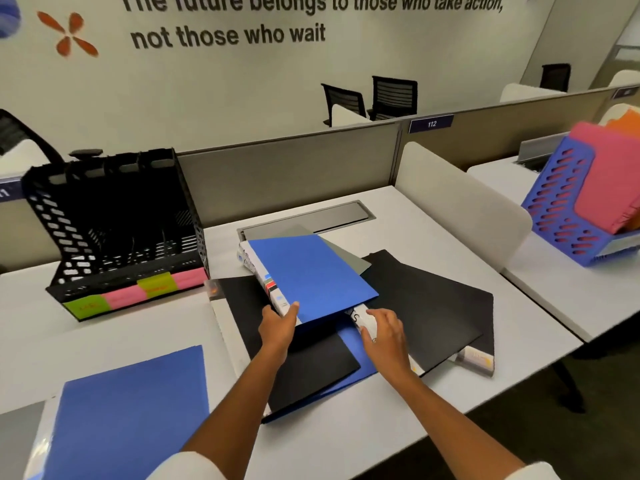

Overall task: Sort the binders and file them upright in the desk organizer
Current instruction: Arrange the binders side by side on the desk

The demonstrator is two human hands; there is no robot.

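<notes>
A blue binder (311, 271) lies on top of a loose pile of binders in the middle of the desk. My left hand (278, 325) grips its near left corner, thumb on the cover. My right hand (384, 332) rests just right of it, fingers curled over the white spine of a binder (363, 318) beneath. Black binders (429, 303) and a grey one (346, 258) spread under the blue one. Another blue binder (131, 410) lies flat at the near left. The black mesh desk organizer (117, 220) stands at the left with pink and green labels on its front lip.
A low white divider (460, 206) bounds the desk on the right. Beyond it a blue organizer (571, 209) holds pink and orange folders. A grey cable hatch (311, 220) sits behind the pile. A partition wall runs along the back.
</notes>
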